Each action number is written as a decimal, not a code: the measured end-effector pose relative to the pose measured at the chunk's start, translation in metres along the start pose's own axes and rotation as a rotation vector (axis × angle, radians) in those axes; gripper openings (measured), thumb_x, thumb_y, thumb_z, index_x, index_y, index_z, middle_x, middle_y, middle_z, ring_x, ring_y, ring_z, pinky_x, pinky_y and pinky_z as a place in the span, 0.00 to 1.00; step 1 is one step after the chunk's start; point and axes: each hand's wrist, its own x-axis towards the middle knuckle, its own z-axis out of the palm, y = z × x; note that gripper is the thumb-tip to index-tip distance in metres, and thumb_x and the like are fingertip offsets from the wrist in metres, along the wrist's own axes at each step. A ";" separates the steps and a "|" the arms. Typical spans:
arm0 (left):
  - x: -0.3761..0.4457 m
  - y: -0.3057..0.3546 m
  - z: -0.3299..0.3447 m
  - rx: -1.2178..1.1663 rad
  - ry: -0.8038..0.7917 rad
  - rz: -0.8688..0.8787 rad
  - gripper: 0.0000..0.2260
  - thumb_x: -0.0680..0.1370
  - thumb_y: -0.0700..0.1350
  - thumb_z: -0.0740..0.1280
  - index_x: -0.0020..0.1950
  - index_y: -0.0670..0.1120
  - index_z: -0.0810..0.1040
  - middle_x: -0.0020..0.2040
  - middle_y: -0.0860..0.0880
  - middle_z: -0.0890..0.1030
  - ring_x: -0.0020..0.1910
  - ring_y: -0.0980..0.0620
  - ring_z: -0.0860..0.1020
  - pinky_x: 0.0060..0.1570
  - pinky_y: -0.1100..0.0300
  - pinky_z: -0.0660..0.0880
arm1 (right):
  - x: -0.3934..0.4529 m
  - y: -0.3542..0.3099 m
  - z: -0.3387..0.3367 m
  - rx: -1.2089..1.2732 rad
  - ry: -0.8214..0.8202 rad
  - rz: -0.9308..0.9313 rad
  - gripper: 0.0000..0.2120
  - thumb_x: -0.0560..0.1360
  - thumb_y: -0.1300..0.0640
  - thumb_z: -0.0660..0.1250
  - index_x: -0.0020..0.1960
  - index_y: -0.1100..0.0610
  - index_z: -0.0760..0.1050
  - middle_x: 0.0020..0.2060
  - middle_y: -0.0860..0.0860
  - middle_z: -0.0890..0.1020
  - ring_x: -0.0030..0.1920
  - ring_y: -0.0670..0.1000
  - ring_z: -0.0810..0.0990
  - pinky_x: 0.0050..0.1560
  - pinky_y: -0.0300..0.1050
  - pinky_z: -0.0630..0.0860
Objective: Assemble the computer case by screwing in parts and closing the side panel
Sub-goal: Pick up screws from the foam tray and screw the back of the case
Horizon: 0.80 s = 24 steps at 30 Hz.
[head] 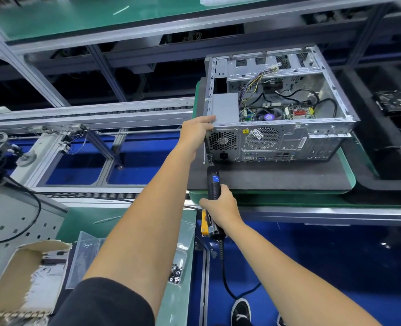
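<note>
Grey steel computer case [277,107], one in number, lies open-sided on a dark foam mat [265,177] with its rear panel toward the worker; the side panel is not fitted. Left hand [196,132] grips the case's near left corner. Right hand [220,208] is wrapped round one black electric screwdriver [212,180], bit at the rear edge. Judgement: screw-driving is in hand; next comes seating the bit squarely. One clear tray of small dark screws [176,272] lies below.
</note>
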 end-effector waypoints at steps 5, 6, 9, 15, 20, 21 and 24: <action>0.002 0.000 0.000 -0.009 0.009 -0.003 0.16 0.75 0.35 0.64 0.58 0.51 0.81 0.61 0.53 0.80 0.64 0.51 0.73 0.68 0.51 0.67 | -0.001 0.000 -0.006 0.024 -0.038 -0.005 0.14 0.68 0.60 0.72 0.49 0.56 0.69 0.40 0.54 0.75 0.36 0.53 0.75 0.34 0.46 0.76; 0.002 0.000 0.000 -0.010 0.013 -0.005 0.16 0.75 0.35 0.64 0.57 0.51 0.81 0.60 0.53 0.80 0.63 0.51 0.73 0.68 0.51 0.67 | -0.002 0.000 -0.008 0.030 -0.045 -0.004 0.14 0.68 0.60 0.72 0.48 0.56 0.69 0.40 0.54 0.75 0.37 0.54 0.75 0.35 0.47 0.76; 0.002 0.002 0.003 -0.017 0.030 -0.003 0.16 0.74 0.35 0.64 0.56 0.50 0.82 0.59 0.53 0.80 0.60 0.53 0.74 0.64 0.55 0.70 | -0.008 0.000 -0.016 0.030 -0.080 -0.012 0.14 0.68 0.59 0.73 0.48 0.55 0.68 0.40 0.53 0.74 0.36 0.53 0.75 0.34 0.46 0.76; 0.005 0.025 0.015 -0.114 0.228 0.105 0.09 0.72 0.36 0.63 0.39 0.46 0.80 0.43 0.50 0.81 0.36 0.55 0.73 0.37 0.63 0.69 | -0.041 -0.020 -0.049 -0.040 -0.220 -0.109 0.19 0.69 0.59 0.74 0.56 0.52 0.70 0.41 0.53 0.74 0.31 0.50 0.76 0.33 0.47 0.77; 0.020 0.089 0.025 -0.175 0.132 0.223 0.08 0.71 0.35 0.64 0.38 0.45 0.80 0.30 0.51 0.78 0.27 0.57 0.70 0.25 0.68 0.66 | -0.063 -0.084 -0.113 -0.043 -0.242 -0.356 0.22 0.68 0.55 0.75 0.58 0.45 0.71 0.44 0.54 0.76 0.31 0.52 0.77 0.35 0.51 0.80; 0.025 0.101 0.032 -0.197 0.121 0.201 0.07 0.72 0.36 0.64 0.38 0.44 0.79 0.27 0.52 0.77 0.25 0.56 0.69 0.24 0.67 0.64 | -0.063 -0.098 -0.131 -0.015 -0.220 -0.391 0.21 0.69 0.56 0.74 0.58 0.44 0.71 0.43 0.55 0.77 0.30 0.52 0.78 0.33 0.50 0.79; 0.030 0.130 0.081 -0.228 -0.023 0.150 0.08 0.76 0.43 0.64 0.37 0.44 0.76 0.24 0.53 0.74 0.20 0.57 0.68 0.21 0.66 0.63 | -0.057 -0.128 -0.187 0.058 -0.124 -0.460 0.18 0.73 0.61 0.73 0.57 0.46 0.71 0.38 0.52 0.77 0.27 0.53 0.76 0.29 0.47 0.77</action>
